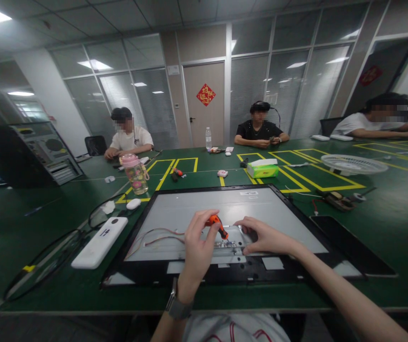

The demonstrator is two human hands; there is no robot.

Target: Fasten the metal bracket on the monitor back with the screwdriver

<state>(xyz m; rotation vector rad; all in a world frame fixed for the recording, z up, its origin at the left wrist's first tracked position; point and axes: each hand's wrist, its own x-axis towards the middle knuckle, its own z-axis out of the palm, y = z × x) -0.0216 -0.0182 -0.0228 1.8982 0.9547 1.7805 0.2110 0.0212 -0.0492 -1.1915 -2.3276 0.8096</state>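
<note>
A flat display panel (268, 204) with a black frame and grey back lies before me on the green table. My left hand (200, 237) is closed around the handle of an orange-and-black screwdriver (221, 227), tilted with its tip down at small metal parts near the panel's front edge. My right hand (261, 236) has its thumb and fingers at the two sides of a metal bracket (238, 250) there, gripping its right end. Thin wires (161, 231) run left from this spot across the panel. Whether a screw sits under the tip is too small to tell.
Left of the panel are a white power bank (100, 243), black cables (43, 266) and a pink-lidded bottle (136, 178). A black slab (354, 244) lies to the right. Farther back stand a green tissue pack (263, 170) and a white fan grille (354, 164). Several people sit across the table.
</note>
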